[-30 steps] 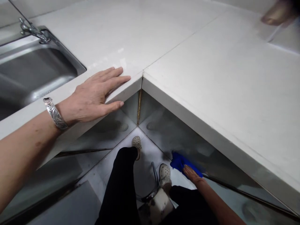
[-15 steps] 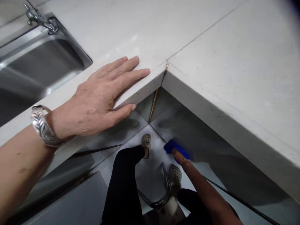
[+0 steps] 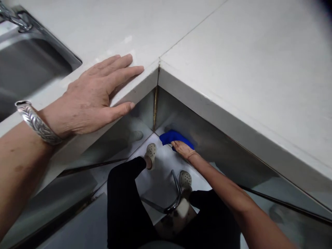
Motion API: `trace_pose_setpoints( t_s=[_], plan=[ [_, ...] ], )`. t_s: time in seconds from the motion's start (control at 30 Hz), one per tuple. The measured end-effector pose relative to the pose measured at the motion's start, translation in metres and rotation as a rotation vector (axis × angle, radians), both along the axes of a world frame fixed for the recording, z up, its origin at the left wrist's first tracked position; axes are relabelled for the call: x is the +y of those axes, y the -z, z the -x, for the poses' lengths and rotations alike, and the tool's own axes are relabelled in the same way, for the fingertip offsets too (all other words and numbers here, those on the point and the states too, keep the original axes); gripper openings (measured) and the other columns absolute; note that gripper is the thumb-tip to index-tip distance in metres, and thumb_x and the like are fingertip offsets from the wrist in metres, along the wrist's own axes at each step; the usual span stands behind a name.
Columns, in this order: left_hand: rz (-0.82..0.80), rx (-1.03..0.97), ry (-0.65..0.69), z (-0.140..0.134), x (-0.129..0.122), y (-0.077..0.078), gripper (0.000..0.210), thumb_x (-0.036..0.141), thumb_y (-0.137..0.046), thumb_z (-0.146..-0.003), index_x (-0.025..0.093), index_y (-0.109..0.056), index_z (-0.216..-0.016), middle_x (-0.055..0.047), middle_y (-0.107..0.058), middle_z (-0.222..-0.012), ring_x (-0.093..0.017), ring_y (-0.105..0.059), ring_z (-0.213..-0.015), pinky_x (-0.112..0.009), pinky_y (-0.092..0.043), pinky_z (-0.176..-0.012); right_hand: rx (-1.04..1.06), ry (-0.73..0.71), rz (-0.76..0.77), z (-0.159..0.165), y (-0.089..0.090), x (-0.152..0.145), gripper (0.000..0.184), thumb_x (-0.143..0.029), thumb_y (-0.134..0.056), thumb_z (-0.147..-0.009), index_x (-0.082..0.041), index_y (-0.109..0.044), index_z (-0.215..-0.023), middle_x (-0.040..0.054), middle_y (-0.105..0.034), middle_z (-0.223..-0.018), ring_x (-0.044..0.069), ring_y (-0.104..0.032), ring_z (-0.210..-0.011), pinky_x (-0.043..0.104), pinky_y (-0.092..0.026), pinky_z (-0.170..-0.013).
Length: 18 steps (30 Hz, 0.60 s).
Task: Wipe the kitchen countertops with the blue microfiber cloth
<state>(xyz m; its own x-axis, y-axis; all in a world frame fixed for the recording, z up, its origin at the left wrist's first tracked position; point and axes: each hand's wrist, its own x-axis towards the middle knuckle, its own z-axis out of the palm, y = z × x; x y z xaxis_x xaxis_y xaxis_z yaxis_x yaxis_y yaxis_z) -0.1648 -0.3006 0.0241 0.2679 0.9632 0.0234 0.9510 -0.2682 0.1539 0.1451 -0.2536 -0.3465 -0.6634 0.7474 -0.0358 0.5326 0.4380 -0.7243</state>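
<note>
My left hand (image 3: 90, 97) rests on the white countertop (image 3: 220, 62) near its inner corner, fingers stretched flat on top and thumb down over the front edge. A silver bracelet (image 3: 38, 122) circles that wrist. Low under the counter's right arm, my right hand (image 3: 183, 148) presses a blue cloth (image 3: 169, 136) against the grey, shiny cabinet front (image 3: 220, 148), close to the corner. The palm and part of the fingers are hidden from this side.
A steel sink (image 3: 33, 69) with a metal faucet (image 3: 15, 17) is set into the counter at left. On the white floor are my two clog-clad feet, one clog (image 3: 150, 152) by the corner. A curved metal tube (image 3: 177, 188) stands between my legs, with a spotted animal (image 3: 171, 221) partly visible.
My right hand and the blue cloth have slid along the cabinet front toward the corner. The view has shifted, while my left hand stays on the counter edge.
</note>
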Motion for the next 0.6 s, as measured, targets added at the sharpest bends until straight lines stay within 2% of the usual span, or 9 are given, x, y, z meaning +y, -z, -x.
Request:
trace_pose_setpoints(
  t_s=[0.17, 0.33, 0.4, 0.5, 0.53, 0.6],
  plan=[
    [-0.008, -0.024, -0.001, 0.001, 0.003, 0.0, 0.073, 0.06, -0.038, -0.09, 0.026, -0.033, -0.154, 0.0, -0.023, -0.165, -0.025, -0.019, -0.152, -0.038, -0.013, -0.126, -0.073, -0.027, -0.083, -0.05, -0.034, -0.018, 0.017, -0.021, -0.045, -0.094, -0.018, -0.061, -0.092, 0.0077, -0.066, -0.08, 0.02, -0.063, -0.084, 0.033, -0.05, -0.09],
    [0.004, -0.029, -0.003, 0.002, 0.005, 0.0, 0.071, 0.058, -0.04, -0.092, 0.023, -0.034, -0.153, -0.004, -0.022, -0.166, -0.027, -0.019, -0.151, -0.042, -0.014, -0.125, -0.125, 0.008, -0.244, -0.1, -0.082, -0.057, 0.027, -0.021, -0.041, -0.094, -0.017, -0.068, -0.1, 0.0058, -0.066, -0.07, 0.018, -0.061, -0.069, 0.027, -0.051, -0.074],
    [0.009, -0.038, -0.01, 0.003, 0.006, 0.001, 0.073, 0.06, -0.041, -0.09, 0.022, -0.034, -0.153, -0.003, -0.023, -0.165, -0.025, -0.02, -0.151, -0.04, -0.014, -0.124, -0.145, 0.037, -0.404, -0.12, -0.102, -0.081, 0.028, -0.021, -0.043, -0.094, -0.019, -0.071, -0.098, 0.0058, -0.065, -0.066, 0.018, -0.061, -0.065, 0.028, -0.051, -0.071],
    [0.004, -0.051, -0.023, 0.005, 0.007, 0.003, 0.074, 0.06, -0.042, -0.088, 0.024, -0.035, -0.153, 0.0, -0.023, -0.165, -0.022, -0.019, -0.151, -0.039, -0.013, -0.124, -0.184, 0.102, -0.822, -0.151, -0.13, -0.12, 0.022, -0.025, -0.051, -0.093, -0.023, -0.072, -0.096, 0.0076, -0.068, -0.076, 0.022, -0.065, -0.077, 0.034, -0.054, -0.08],
    [-0.003, -0.053, -0.021, 0.005, 0.008, 0.004, 0.074, 0.06, -0.041, -0.088, 0.024, -0.034, -0.153, 0.0, -0.023, -0.165, -0.022, -0.019, -0.151, -0.039, -0.013, -0.124, -0.197, 0.146, -0.916, -0.161, -0.139, -0.132, 0.021, -0.028, -0.052, -0.092, -0.024, -0.072, -0.095, 0.0086, -0.069, -0.08, 0.024, -0.066, -0.081, 0.038, -0.055, -0.083],
    [-0.018, -0.057, -0.007, 0.007, 0.009, 0.006, 0.076, 0.062, -0.041, -0.087, 0.024, -0.034, -0.153, -0.001, -0.024, -0.165, -0.021, -0.021, -0.15, -0.04, -0.014, -0.124, -0.243, 0.268, -0.902, -0.181, -0.158, -0.152, 0.024, -0.034, -0.05, -0.092, -0.023, -0.071, -0.094, 0.0117, -0.068, -0.083, 0.03, -0.066, -0.087, 0.047, -0.056, -0.082]
  ],
)
